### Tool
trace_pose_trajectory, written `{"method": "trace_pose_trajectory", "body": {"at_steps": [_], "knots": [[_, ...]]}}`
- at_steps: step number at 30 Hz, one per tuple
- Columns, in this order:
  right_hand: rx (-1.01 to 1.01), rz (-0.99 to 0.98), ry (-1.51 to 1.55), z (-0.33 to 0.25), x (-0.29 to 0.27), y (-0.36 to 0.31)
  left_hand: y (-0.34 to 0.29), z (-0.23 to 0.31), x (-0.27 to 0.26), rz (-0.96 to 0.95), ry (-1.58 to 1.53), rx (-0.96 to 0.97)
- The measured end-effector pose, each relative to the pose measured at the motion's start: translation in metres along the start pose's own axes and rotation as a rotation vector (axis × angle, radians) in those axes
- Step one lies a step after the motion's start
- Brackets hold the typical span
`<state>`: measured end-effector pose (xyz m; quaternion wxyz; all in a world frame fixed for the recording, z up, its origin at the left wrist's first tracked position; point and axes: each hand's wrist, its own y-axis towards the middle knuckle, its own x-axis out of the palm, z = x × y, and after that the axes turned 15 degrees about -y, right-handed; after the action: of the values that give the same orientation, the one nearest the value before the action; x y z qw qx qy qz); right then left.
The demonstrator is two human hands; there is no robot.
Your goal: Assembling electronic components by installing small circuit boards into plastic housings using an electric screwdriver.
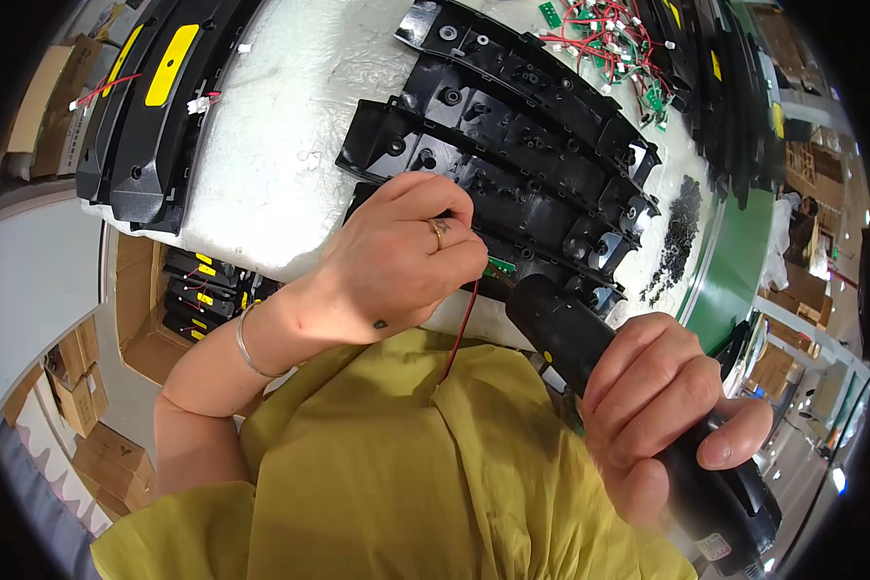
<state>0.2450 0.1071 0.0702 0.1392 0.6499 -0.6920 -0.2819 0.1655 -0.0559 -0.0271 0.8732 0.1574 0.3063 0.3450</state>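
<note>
My right hand (657, 396) is wrapped round a black electric screwdriver (565, 333), which slants up and left. Its tip points at a small green circuit board (500, 264) set against the nearest black plastic housing (575, 282). Closed in a pinch, my left hand (411, 251) is at the board's left end; its fingertips are hidden from view. A thin red wire (467, 329) hangs from beside these fingers down to my lap. More curved black housings (512, 140) lie in a row just beyond, hollow side up.
White foam padding (271, 145) covers the work surface. Green boards with red wires (609, 39) are heaped at the far right, above a patch of small black screws (681, 227). Finished-looking black housings with yellow labels (172, 68) lie left. A cardboard box (150, 333) of similar housings stands below.
</note>
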Motion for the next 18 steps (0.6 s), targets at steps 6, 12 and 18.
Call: {"method": "trace_pose_trajectory", "body": {"at_steps": [6, 12, 18], "knots": [[-0.076, -0.122, -0.048, 0.004, 0.007, 0.01, -0.001, -0.005, -0.001, -0.021, -0.004, 0.02], [-0.099, -0.173, -0.031, 0.01, 0.007, 0.012, -0.002, -0.004, 0.003, 0.023, -0.027, 0.018], [0.004, -0.158, -0.105, -0.001, 0.009, 0.018, 0.0, -0.005, -0.004, -0.007, -0.087, 0.0]]}}
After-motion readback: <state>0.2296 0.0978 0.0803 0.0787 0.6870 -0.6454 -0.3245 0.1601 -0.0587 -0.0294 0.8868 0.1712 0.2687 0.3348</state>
